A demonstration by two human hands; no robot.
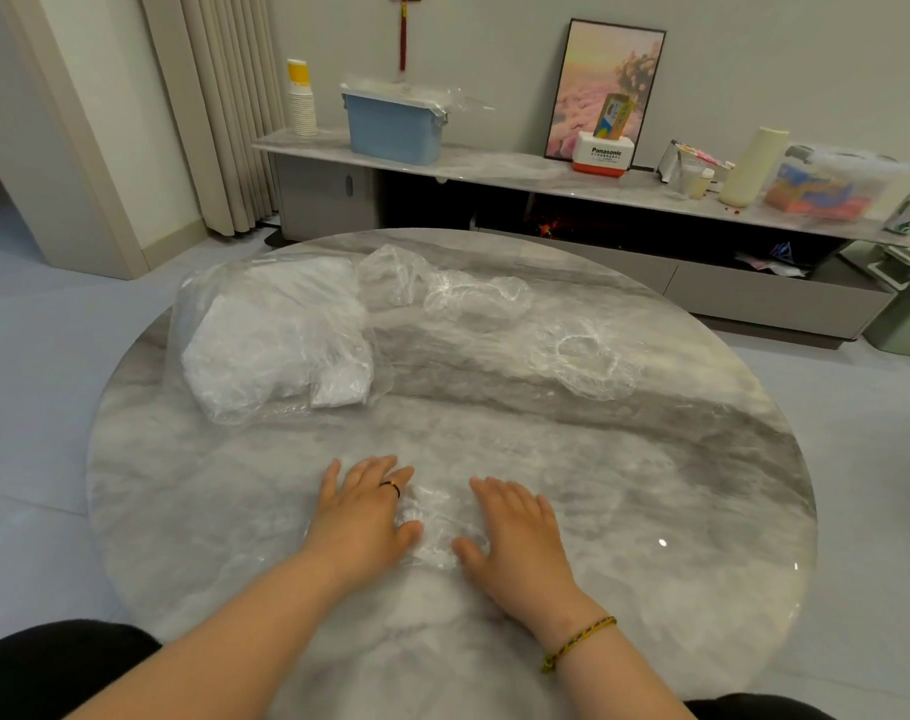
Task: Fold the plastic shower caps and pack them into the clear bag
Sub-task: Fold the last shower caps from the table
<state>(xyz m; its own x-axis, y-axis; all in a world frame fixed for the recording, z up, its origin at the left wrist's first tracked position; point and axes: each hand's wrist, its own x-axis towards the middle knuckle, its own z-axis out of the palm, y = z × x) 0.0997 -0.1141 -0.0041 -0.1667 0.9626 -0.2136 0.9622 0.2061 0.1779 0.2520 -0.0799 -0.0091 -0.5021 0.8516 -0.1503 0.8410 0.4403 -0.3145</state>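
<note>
1. The left hand [364, 506] and right hand [515, 532] lie flat at 6 o'clock on the round marble table [650, 485]. Each grip is spread, with straight fingers pressing the crumpled shower cap [434, 522] between them.
2. The clear bag [271, 335] sits at 10 o'clock, stuffed with white bundled plastic.
3. A bunched shower cap [442, 288] lies at 12 o'clock, just beside the bag.
4. A flat shower cap [588, 361] lies at 2 o'clock, apart from the others.
</note>
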